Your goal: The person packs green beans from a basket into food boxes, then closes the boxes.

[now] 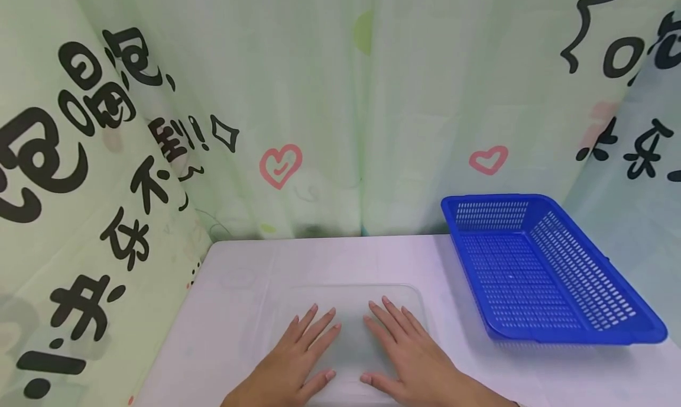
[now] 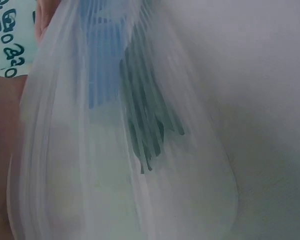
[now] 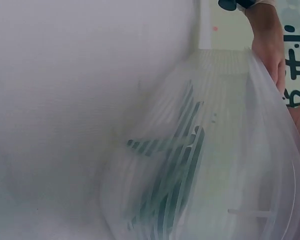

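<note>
A clear, see-through plastic box [image 1: 367,286] with rounded corners lies on the table in the head view. My left hand [image 1: 303,359] rests over its left part, fingers straight and spread. Over the right part rests my right hand [image 1: 401,354], its fingers also extended, palm down. The thumbs point toward each other with a gap between them. In the left wrist view the ribbed, translucent wall of the box [image 2: 190,190] fills much of the picture. The right wrist view shows a similar ribbed wall [image 3: 230,150]. Dark lettering shows distorted through both walls.
A blue perforated plastic basket [image 1: 532,283] stands at the right of the white-covered table [image 1: 229,300]. Pale green curtains [image 1: 330,99] with black lettering and pink hearts hang behind the table and along both sides.
</note>
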A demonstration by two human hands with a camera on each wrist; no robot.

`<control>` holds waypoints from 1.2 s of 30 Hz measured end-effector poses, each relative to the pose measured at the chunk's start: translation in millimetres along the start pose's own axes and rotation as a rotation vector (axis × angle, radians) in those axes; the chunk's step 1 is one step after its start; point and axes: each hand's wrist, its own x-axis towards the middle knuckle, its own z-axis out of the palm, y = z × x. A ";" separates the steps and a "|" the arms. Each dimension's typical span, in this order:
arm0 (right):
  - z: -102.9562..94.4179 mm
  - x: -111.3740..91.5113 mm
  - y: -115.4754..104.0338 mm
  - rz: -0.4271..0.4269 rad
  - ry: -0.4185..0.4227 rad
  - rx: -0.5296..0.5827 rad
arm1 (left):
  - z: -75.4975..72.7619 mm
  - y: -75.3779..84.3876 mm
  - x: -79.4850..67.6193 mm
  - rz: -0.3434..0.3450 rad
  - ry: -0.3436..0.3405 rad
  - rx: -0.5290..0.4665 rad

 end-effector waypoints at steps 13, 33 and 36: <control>3.2 -2.2 0.6 -0.042 -0.014 -0.066 | 9.8 2.7 0.4 0.045 -0.005 0.172; -3.5 8.7 8.0 0.177 -0.145 0.023 | 0.4 8.1 17.2 -0.127 -0.163 0.077; -3.7 9.9 18.4 0.302 -0.149 0.031 | -3.8 -5.6 15.8 -0.250 -0.152 0.053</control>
